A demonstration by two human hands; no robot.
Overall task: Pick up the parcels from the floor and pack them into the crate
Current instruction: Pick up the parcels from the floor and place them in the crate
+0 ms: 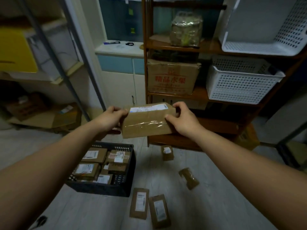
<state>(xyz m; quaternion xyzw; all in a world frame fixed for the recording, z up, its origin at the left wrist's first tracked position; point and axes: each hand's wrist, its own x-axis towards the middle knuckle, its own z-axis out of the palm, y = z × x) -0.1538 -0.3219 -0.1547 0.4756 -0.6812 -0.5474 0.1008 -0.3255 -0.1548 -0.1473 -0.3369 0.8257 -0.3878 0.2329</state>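
A flat brown cardboard parcel (147, 121) with a white label and clear tape is held up in front of me, above the floor. My left hand (110, 118) grips its left end and my right hand (182, 119) grips its right end. Below and to the left, a black plastic crate (127, 181) stands on the floor, holding several labelled brown parcels. On the floor to the right of the crate lie more parcels: two long ones (139, 203) (159, 211) side by side, a small one (167, 152) near the shelf foot, and a taped one (189, 178).
A wooden shelf unit (182, 45) stands straight ahead with a printed carton (172, 77), a wrapped bundle (186, 29) and white perforated baskets (240, 83). A metal rack with cartons (44, 117) stands at the left. Pale wood-pattern floor (83, 211) lies in front.
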